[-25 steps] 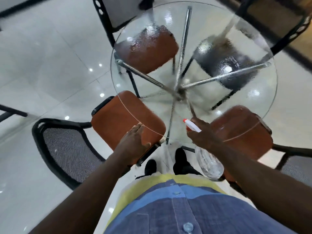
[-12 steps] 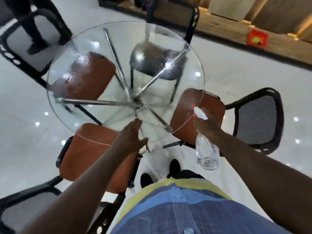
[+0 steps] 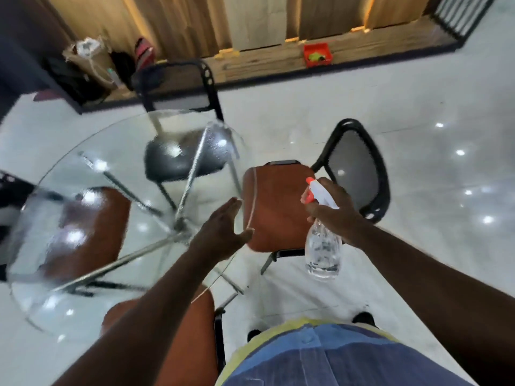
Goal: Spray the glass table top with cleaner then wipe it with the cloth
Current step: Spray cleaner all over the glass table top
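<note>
The round glass table top (image 3: 92, 174) fills the left of the head view, its surface misted with droplets, chrome legs showing through it. My right hand (image 3: 333, 210) grips the neck of a clear spray bottle (image 3: 323, 250) with a white head and red nozzle, held off the table's right edge over a brown chair seat. My left hand (image 3: 223, 232) is flat, fingers straight, at the table's near right rim. No cloth is in sight.
Chairs ring the table: a brown-seated one with black mesh back (image 3: 359, 168) on the right, a black one (image 3: 181, 157) at the far side, brown seats at left and below my left arm. Bags (image 3: 92, 68) and a red box (image 3: 317, 55) lie by the wooden platform.
The view has swung right, so the table has slid to the left of the frame. My right hand has carried the bottle off the table's right side; my left hand stays flat at the rim.
</note>
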`<state>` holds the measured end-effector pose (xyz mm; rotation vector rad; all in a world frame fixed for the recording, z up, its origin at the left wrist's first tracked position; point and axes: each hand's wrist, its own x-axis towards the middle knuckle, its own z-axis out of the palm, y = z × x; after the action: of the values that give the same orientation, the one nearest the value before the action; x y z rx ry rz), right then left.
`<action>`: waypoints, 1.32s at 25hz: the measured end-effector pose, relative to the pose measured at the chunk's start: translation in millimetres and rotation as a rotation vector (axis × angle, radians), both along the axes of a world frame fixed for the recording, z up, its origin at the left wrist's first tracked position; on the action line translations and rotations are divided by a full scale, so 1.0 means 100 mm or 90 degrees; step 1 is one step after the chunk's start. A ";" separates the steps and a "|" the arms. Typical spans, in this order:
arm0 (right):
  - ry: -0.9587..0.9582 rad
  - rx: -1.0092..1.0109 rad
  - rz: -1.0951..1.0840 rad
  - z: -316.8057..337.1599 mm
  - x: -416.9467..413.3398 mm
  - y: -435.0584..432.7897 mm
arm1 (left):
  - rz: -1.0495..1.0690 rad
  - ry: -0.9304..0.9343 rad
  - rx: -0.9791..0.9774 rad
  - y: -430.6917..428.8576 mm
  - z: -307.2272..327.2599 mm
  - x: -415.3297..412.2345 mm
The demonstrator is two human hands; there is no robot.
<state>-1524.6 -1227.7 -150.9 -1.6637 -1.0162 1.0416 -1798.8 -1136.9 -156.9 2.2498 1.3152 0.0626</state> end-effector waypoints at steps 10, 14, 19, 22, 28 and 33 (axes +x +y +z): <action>-0.119 0.114 -0.292 0.78 3.15 -1.04 | -0.227 -0.088 0.106 -0.12 0.87 3.48; -0.197 0.129 -0.354 1.11 4.26 -1.36 | -0.280 -0.145 0.098 -0.22 1.18 4.69; -0.180 0.158 -0.378 1.32 5.36 -1.21 | -0.324 -0.210 0.120 0.23 1.28 5.85; -0.211 0.120 -0.355 1.25 6.10 -0.82 | -0.337 -0.227 0.108 0.69 1.08 6.65; -0.153 0.191 -0.432 1.18 7.19 0.20 | -0.320 -0.262 0.062 1.66 0.94 8.03; -0.011 0.274 -0.476 1.42 8.01 1.06 | -0.337 -0.233 0.098 2.51 1.29 8.86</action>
<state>-724.0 -1122.1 -9.2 -1.4932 -0.4930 0.2869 -912.3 -885.6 -28.3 2.4915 0.5210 0.3744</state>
